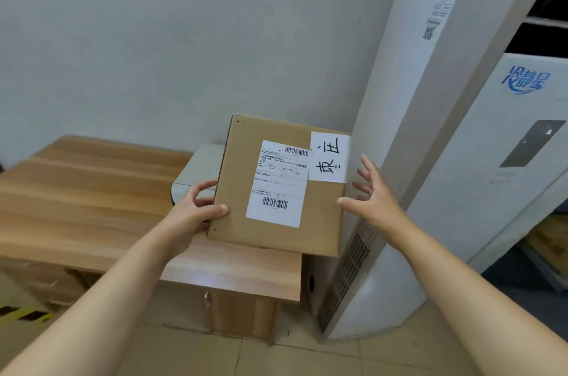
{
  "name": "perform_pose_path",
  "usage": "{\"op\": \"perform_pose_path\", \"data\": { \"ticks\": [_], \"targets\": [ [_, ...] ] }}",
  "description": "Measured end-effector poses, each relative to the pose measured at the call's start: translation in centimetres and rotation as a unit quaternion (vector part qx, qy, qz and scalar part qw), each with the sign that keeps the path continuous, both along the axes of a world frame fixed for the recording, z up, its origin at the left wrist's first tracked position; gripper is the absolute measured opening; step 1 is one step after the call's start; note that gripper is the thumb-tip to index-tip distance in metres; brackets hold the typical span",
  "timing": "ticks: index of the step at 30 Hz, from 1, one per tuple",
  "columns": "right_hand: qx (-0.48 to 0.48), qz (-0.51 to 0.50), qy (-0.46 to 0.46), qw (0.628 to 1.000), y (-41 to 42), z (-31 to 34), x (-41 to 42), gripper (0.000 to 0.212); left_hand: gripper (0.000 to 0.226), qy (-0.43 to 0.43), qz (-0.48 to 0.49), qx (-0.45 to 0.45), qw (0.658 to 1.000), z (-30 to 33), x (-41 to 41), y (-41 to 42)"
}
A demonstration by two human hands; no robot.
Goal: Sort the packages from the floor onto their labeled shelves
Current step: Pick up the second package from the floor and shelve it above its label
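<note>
A flat brown cardboard package (310,222) is held up in front of me, above the right end of a wooden desk (92,191). It carries a white shipping label with barcodes (278,185) and a white slip with handwritten characters (329,157) at its upper right corner. My left hand (196,211) grips the package's left edge, thumb on the front face. My right hand (373,194) hovers just off the package's right edge with fingers spread, not clearly touching it.
A white box-like object (193,172) lies on the desk behind the package. A tall white floor-standing air conditioner (415,160) stands close on the right. Below the desk is a wooden cabinet door (239,311). Tiled floor lies underneath, with yellow-black tape (24,314) at the left.
</note>
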State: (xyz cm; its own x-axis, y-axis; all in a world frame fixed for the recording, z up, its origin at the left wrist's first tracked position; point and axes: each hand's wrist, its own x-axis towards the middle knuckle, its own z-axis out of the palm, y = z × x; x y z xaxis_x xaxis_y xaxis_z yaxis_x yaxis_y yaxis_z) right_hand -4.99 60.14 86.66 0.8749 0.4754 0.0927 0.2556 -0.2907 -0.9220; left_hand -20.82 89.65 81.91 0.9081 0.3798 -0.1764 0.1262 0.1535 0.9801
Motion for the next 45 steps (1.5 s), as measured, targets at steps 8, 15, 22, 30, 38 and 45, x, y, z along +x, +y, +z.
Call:
{"op": "perform_pose_path", "data": {
  "ticks": [8, 15, 22, 30, 38, 45],
  "targets": [
    [-0.027, 0.14, -0.08, 0.987, 8.0, -2.6, -3.9, 0.107, 0.073, -0.016, 0.195, -0.021, 0.98, -0.8, -5.6, 1.6],
    [-0.07, 0.232, -0.156, 0.957, 15.7, -3.1, -7.9, 0.109, 0.07, -0.018, 0.302, -0.032, 0.953, -0.3, -13.2, 4.9],
    [-0.082, 0.305, -0.197, 0.928, 25.4, -2.5, -13.9, 0.11, 0.052, -0.025, 0.386, -0.014, 0.922, 0.4, -21.1, 10.3],
    [-0.059, 0.356, -0.217, 0.907, 38.5, -1.7, -21.4, 0.109, 0.056, -0.05, 0.446, 0.046, 0.893, 0.9, -29.9, 19.5],
    [-0.023, 0.386, -0.203, 0.9, 49.9, -2.3, -29.0, 0.105, 0.07, -0.022, 0.466, 0.154, 0.871, 2.0, -37.6, 27.3],
    [-0.008, 0.425, -0.2, 0.883, 58.0, -2.4, -34.1, 0.101, 0.102, 0.049, 0.478, 0.25, 0.84, 1.8, -42.0, 32.4]
  ]
}}
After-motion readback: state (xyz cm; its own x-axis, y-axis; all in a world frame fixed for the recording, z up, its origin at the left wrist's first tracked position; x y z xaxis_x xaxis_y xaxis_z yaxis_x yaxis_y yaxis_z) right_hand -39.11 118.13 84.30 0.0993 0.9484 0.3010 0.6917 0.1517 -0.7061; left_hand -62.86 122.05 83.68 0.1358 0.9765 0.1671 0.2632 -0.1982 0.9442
